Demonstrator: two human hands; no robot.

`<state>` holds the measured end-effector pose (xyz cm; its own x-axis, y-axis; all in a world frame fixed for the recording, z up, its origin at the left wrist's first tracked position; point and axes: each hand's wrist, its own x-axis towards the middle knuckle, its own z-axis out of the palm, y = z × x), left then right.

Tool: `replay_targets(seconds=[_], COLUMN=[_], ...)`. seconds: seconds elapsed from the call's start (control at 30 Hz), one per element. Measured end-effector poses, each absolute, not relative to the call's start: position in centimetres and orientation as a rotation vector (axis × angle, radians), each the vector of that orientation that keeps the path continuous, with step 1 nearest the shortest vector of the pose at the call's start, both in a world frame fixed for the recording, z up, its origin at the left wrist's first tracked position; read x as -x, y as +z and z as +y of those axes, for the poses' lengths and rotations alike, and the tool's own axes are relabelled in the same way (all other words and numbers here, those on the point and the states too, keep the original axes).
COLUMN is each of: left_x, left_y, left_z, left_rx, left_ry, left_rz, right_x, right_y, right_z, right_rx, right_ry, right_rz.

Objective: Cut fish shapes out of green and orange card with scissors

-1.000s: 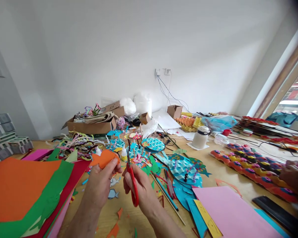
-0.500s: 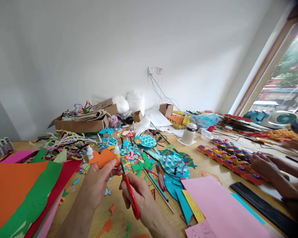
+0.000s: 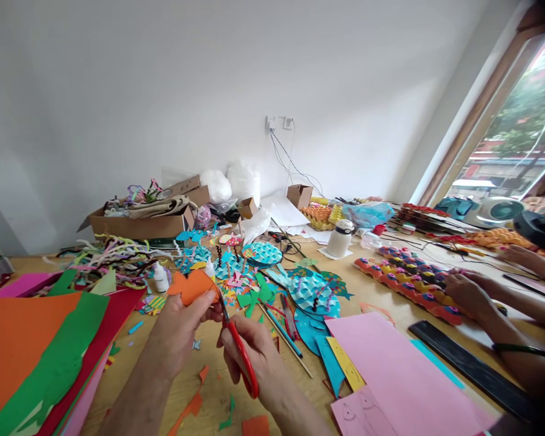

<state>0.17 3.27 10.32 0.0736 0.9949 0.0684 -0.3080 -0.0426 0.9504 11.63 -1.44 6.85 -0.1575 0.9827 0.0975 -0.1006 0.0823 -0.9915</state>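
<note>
Between the thumb and fingers of my left hand (image 3: 184, 324) is a rounded, curvy-edged piece of orange paper (image 3: 191, 286). My right hand (image 3: 249, 345) grips a pair of scissors (image 3: 244, 357) by its red handles, one loop standing out beside the palm. The dark blades point up and away, close against the right edge of the orange paper by my left fingertips. Whether they are biting into the paper I cannot tell. Orange offcuts (image 3: 192, 404) and a green scrap (image 3: 227, 415) lie on the table below my hands.
Coloured sheets (image 3: 31, 339) are stacked at left, pink paper (image 3: 390, 363) and a black ruler-like bar (image 3: 463, 363) at right. Pipe cleaners (image 3: 118, 260), a glue bottle (image 3: 160, 277) and blue paper fish (image 3: 313, 290) lie ahead. Another person's hands (image 3: 470, 293) touch painted egg cartons (image 3: 409, 284).
The view has shifted slightly, and more of the other person's wrist shows. My hands keep nearly the same pose; the scissors and orange paper have barely moved.
</note>
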Motion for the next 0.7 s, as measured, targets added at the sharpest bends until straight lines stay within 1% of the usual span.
replay_targets(seconds=[0.7], left_x=[-0.72], left_y=[9.63], left_z=[3.46], left_rx=[-1.036], left_ry=[1.315], left_rz=[0.904], right_x=[-11.96], right_y=[6.29], right_z=[-1.5], right_rx=[0.97], right_ry=[1.335], right_rz=[-1.242])
